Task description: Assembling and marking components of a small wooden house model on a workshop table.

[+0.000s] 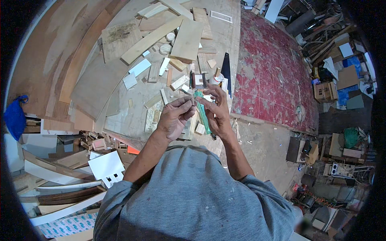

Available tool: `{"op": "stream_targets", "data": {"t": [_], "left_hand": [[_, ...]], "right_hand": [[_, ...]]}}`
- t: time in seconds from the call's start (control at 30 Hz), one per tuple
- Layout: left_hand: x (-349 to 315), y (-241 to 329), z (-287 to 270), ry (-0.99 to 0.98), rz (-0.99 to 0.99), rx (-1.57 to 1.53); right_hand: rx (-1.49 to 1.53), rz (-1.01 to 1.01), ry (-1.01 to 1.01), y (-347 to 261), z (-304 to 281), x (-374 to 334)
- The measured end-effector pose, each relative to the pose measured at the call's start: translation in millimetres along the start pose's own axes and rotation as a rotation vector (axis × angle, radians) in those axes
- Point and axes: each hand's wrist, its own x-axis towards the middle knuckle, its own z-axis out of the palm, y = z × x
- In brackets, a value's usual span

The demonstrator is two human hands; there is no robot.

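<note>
My left hand (pixel 175 117) is over the workbench with thumb and fingers pinched together. Whatever they hold is too small to make out; a thin dark stick (pixel 185 92) shows just beyond the fingertips. My right hand (pixel 217 110) is close beside it, fingers bent, gripping a long, narrow, bright green thing (pixel 204 118) that slants down along the palm. Its exact kind is unclear. The fingertips of both hands nearly meet at its upper end. Small wood blocks (pixel 200 128) lie under and around my hands, and a pale carved piece (pixel 152 115) is left of my left hand.
A black handsaw blade (pixel 226 74) lies along the bench's right side. Boards (pixel 187 39), offcuts and a white panel (pixel 140 67) crowd the far bench (pixel 225 24). Beyond its right edge is a worn red surface (pixel 269 76). Scrap wood (pixel 60 160) is piled at left.
</note>
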Motion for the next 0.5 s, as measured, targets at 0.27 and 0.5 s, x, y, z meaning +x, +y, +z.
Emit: {"op": "stream_targets", "data": {"t": [0.27, 0.5], "left_hand": [[2.3, -3.1, -1.8, -0.046, 0.001, -0.007], [-1.0, -3.2, 3.5, -0.045, -0.015, 0.006]], "right_hand": [[0.066, 0.052, 0.006, -7.0, -1.0, -0.8], [0.033, -0.006, -0.024, -9.1, -6.1, -2.5]]}}
